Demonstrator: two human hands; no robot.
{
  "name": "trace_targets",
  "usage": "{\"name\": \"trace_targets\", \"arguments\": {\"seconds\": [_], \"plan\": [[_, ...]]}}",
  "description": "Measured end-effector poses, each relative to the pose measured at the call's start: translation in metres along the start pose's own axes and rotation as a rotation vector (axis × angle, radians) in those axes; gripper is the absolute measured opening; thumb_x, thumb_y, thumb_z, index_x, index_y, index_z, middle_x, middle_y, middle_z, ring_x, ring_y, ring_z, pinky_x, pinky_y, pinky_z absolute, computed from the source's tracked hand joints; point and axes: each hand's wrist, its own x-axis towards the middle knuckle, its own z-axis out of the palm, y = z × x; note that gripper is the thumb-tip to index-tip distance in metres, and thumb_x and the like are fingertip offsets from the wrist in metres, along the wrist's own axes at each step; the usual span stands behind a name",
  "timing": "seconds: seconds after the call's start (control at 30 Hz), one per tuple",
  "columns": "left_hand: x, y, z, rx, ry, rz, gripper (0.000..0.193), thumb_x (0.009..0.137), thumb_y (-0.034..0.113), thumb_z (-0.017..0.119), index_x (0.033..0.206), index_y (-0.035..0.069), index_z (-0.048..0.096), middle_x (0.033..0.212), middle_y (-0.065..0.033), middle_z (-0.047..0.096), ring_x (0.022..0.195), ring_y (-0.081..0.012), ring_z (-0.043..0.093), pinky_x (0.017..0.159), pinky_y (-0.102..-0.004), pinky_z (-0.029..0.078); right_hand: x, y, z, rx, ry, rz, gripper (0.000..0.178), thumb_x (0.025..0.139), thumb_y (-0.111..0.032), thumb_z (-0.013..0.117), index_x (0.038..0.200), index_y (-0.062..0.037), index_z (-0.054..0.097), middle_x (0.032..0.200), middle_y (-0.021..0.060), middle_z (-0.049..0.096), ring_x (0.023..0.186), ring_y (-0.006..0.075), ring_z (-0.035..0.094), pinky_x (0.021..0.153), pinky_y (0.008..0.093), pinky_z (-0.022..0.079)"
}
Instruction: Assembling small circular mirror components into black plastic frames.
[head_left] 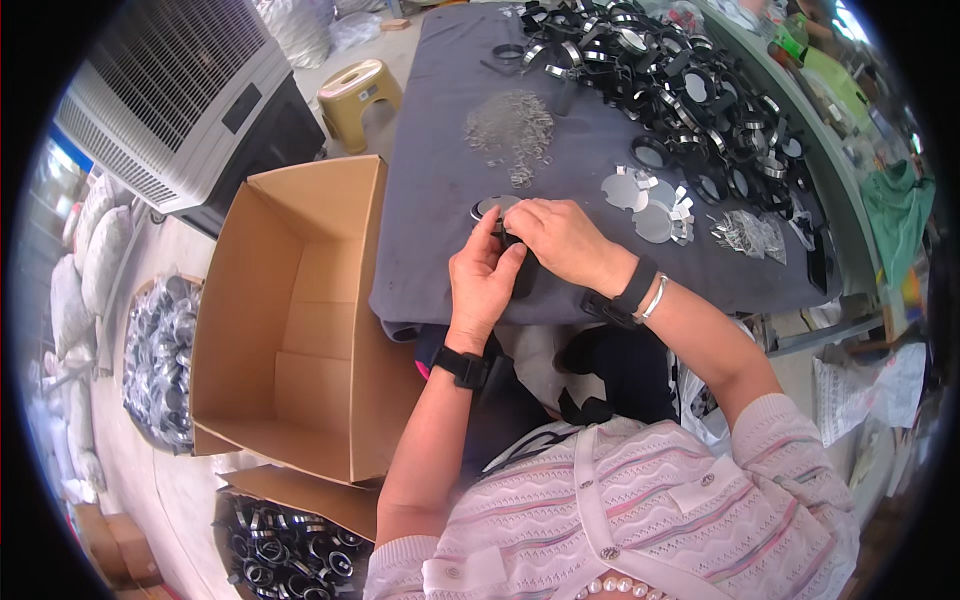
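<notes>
Just above the grey cloth-covered table (430, 130), both hands meet at a black round part (488, 207) with a grey disc face and a black piece hanging below it. My left hand (476, 285) is closed around its side, thumb and fingers gripping. My right hand (562, 238) pinches at its right edge; whether a tiny clip is between those fingertips is hidden. Beyond the hands lies a heap of small metal clips (510, 128). To the right are loose silver discs with tabs (655, 222). Small metal pins (745, 235) lie beside them on plastic.
Many black ring parts (690, 110) are heaped at the table's far right. An open cardboard box (320, 320) stands against the left side, with a box of black rings (285, 550) below it. A yellow stool (362, 95) and an air cooler (175, 95) are farther left.
</notes>
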Motion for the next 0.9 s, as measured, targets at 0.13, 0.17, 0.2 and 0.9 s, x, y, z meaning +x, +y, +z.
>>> {"name": "trace_targets", "arguments": {"seconds": [0.13,0.17,0.2,0.9], "plan": [[0.000,0.003,0.001,-0.004,-0.007,-0.018,0.048,0.080,0.002,0.065,0.126,0.001,0.053,0.072,0.0011,0.056,0.064,-0.0047,0.049,0.062,-0.0197,0.044,0.001,0.000,-0.002,0.084,0.031,0.074,0.015,0.072,-0.004,0.059,0.084,-0.0039,0.049,0.075,0.0079,0.056,0.071,0.0267,0.061,0.059,0.0365,0.050],[0.000,0.002,0.001,-0.005,-0.007,-0.017,0.048,0.080,0.002,0.065,0.126,0.001,0.053,0.072,0.0011,0.056,0.064,-0.0047,0.049,0.062,-0.0197,0.044,0.001,0.000,-0.001,0.103,0.020,0.075,0.014,0.073,-0.002,0.059,0.084,-0.0028,0.051,0.077,0.0088,0.059,0.072,0.0281,0.062,0.060,0.0363,0.051],[0.000,0.001,0.000,-0.009,-0.004,-0.018,0.047,0.080,0.002,0.065,0.125,0.000,0.053,0.072,0.0010,0.056,0.064,-0.0047,0.049,0.062,-0.0199,0.044,0.001,0.001,-0.001,0.121,0.010,0.076,0.013,0.073,-0.001,0.059,0.084,-0.0017,0.052,0.080,0.0097,0.061,0.072,0.0295,0.062,0.060,0.0360,0.051],[0.000,0.012,0.005,-0.054,0.039,-0.075,0.030,0.085,0.005,0.058,0.114,0.002,0.056,0.065,0.0024,0.053,0.050,-0.0031,0.044,0.042,-0.0204,0.037,0.016,0.068,-0.006,0.050,-0.093,0.374,0.012,0.085,-0.011,0.054,0.081,-0.0027,0.062,0.086,0.0150,0.062,0.079,0.0355,0.061,0.067,0.0412,0.049]]}}
